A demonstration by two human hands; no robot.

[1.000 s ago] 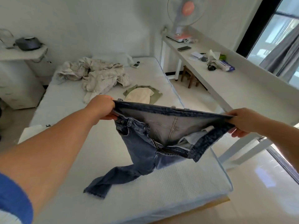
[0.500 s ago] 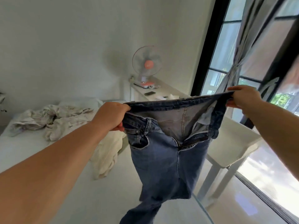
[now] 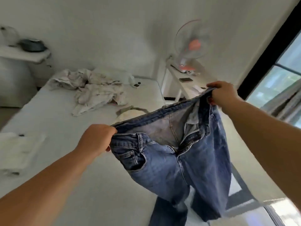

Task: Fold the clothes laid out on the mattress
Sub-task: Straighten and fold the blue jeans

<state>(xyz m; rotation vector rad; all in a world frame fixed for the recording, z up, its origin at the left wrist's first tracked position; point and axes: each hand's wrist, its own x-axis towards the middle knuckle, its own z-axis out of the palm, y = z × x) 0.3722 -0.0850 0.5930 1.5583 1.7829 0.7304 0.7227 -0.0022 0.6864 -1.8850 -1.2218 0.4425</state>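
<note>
Item: pair of blue denim jeans, fly unzipped, waistband stretched open. Location: held in the air above the near right part of the white mattress; legs hang down, and the lower ends appear to reach the mattress surface at the near edge, though blur makes contact uncertain.

Left hand: fingers curled tight round the left end of the waistband, low and near.
Right hand: fingers clenched on the right end of the waistband, high and far right.

Change: a second ago the jeans sagged crumpled from a level waistband with one leg trailing on the mattress. Half a second ago both hands had raised them high. Now the left hand has dropped while the right remains up, so the waistband slants and both legs hang nearly straight.

Meaning for task: the garment looks shaken out and ready to be laid flat or brought leg over leg; no fold made yet.

Also present: crumpled pale bedding heap, far left on mattress; olive and cream garment, middle, part hidden behind the waistband; folded white cloth, near left; pink-hubbed desk fan, far right on a white table.
</note>
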